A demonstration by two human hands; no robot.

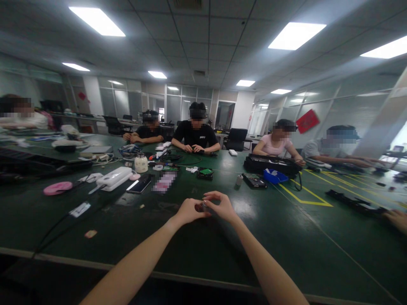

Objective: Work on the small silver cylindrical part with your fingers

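Note:
Just above the table, in front of me, my left hand (190,209) curls its fingers around a small, dark brown, round object (199,207). My right hand (220,206) meets it from the other side, thumb and index finger pinching at a small silvery part (205,205) of it. Fingers cover most of the object, so its exact kind is unclear. A short silver cylinder (239,180) stands beyond my right hand, beside a black hard drive (255,181). Beyond both hands, a green circuit board (206,173) lies in a black frame.
On the left lie a white power strip (115,178), a phone (139,184), a pink disc (58,188) and a cream jar (140,162). A blue tray (275,176) sits right, by a black case (270,164). Several people sit around the green table (203,258).

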